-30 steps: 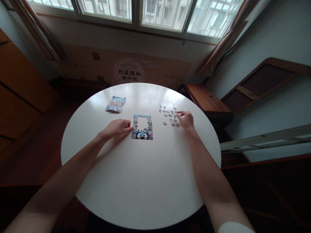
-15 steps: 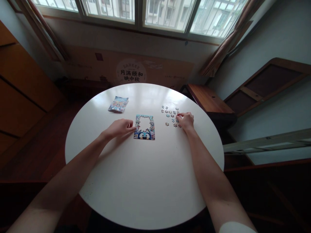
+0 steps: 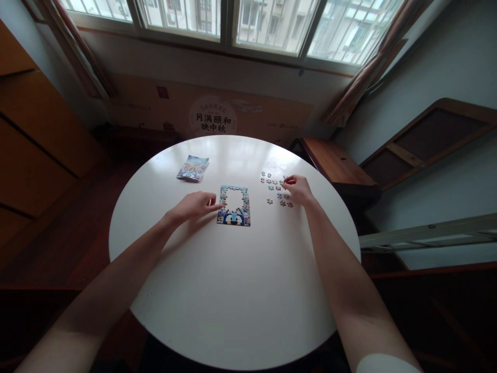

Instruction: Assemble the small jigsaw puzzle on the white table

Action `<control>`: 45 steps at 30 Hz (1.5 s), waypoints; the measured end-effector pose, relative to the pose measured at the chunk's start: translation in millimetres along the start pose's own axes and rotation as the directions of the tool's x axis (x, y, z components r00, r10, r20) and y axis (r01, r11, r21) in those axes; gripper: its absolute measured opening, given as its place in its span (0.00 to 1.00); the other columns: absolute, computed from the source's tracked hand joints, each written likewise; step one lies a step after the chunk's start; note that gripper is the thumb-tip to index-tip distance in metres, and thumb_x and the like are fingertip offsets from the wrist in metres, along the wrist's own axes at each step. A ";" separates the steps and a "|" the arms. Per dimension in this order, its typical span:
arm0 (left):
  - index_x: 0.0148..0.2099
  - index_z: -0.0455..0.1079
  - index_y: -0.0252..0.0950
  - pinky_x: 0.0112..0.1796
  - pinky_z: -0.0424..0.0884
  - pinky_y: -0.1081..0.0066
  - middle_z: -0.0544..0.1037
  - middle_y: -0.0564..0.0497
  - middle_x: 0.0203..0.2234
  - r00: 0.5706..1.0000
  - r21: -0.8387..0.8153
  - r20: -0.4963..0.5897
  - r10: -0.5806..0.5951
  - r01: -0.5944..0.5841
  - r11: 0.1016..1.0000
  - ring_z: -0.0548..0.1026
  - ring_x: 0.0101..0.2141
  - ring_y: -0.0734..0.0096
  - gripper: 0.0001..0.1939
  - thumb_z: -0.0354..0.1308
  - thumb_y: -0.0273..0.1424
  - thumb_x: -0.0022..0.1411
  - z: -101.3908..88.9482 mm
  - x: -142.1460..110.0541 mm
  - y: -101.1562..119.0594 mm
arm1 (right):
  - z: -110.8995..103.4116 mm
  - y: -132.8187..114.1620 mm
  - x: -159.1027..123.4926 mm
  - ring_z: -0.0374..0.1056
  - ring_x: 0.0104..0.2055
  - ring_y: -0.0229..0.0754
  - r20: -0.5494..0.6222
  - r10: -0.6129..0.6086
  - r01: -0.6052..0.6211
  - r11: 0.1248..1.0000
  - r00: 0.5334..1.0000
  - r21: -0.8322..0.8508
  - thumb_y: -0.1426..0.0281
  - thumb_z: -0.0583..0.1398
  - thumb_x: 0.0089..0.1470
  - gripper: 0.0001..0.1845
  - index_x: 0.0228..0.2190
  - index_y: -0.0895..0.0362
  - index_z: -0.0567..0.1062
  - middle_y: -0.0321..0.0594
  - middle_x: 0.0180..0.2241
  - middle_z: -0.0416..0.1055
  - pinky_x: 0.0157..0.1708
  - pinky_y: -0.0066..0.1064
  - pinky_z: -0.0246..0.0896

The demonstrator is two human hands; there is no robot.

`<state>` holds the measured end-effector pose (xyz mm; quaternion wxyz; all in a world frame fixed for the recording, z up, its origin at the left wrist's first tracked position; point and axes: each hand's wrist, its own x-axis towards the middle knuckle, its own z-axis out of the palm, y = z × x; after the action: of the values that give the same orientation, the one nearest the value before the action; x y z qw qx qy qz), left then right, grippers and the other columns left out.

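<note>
A partly assembled jigsaw puzzle [image 3: 234, 218] lies flat on the white round table [image 3: 240, 295], a blue cartoon face at its near edge and a bare gap in its middle. At its left edge rests my left hand [image 3: 194, 205], thumb stretched to the border and the other fingers curled apart from it, holding nothing. Loose puzzle pieces [image 3: 269, 201] are spread to the right of the puzzle. Over their right side is my right hand [image 3: 298, 189], thumb and forefinger pinched at a puzzle piece that the fingers mostly hide.
A colourful printed packet [image 3: 193, 168] lies at the table's back left. Beyond the table on the right stands a brown wooden bench [image 3: 328, 161]. Windows [image 3: 267, 26] and a printed banner [image 3: 248, 111] are at the back.
My right hand has shifted slightly away from me over the loose pieces, uncovering some near ones. My left hand stays at the puzzle's edge. The whole view has moved a little.
</note>
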<state>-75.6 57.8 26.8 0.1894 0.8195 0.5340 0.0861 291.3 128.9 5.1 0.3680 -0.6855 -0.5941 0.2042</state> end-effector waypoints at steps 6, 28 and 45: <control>0.30 0.67 0.37 0.25 0.51 0.72 0.75 0.50 0.25 1.000 -0.005 -0.001 0.003 -0.003 1.000 0.67 0.24 0.71 0.23 0.47 0.51 0.63 -0.3 0.2 -0.3 | 23.6 -60.7 -29.6 0.71 0.28 0.40 0.144 -0.121 0.068 0.942 0.982 0.329 0.65 0.66 0.41 0.13 0.30 0.61 0.79 0.42 0.25 0.75 0.29 0.32 0.65; 0.32 0.69 0.38 0.26 0.55 0.73 0.77 0.51 0.27 0.999 -0.002 0.013 0.049 -0.049 0.999 0.71 0.27 0.68 0.20 0.55 0.52 0.57 -3.1 -1.1 -0.6 | 93.5 -103.3 -101.2 0.69 0.34 0.39 0.349 -0.395 0.356 0.918 0.850 0.173 0.75 0.63 0.48 0.05 0.26 0.55 0.80 0.37 0.29 0.77 0.37 0.30 0.61; 0.31 0.68 0.39 0.26 0.54 0.73 0.75 0.52 0.25 1.000 0.000 0.015 0.022 -0.022 1.000 0.71 0.27 0.68 0.22 0.56 0.54 0.53 -0.1 0.9 -1.9 | 97.5 -103.4 -108.1 0.65 0.42 0.45 0.291 -0.369 0.387 0.922 0.883 -0.005 0.69 0.66 0.51 0.02 0.28 0.53 0.81 0.39 0.33 0.76 0.46 0.37 0.56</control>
<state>-76.9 59.3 26.1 0.1923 0.8259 0.5237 0.0817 129.9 52.6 2.4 0.2895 -0.5312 -0.7692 0.2059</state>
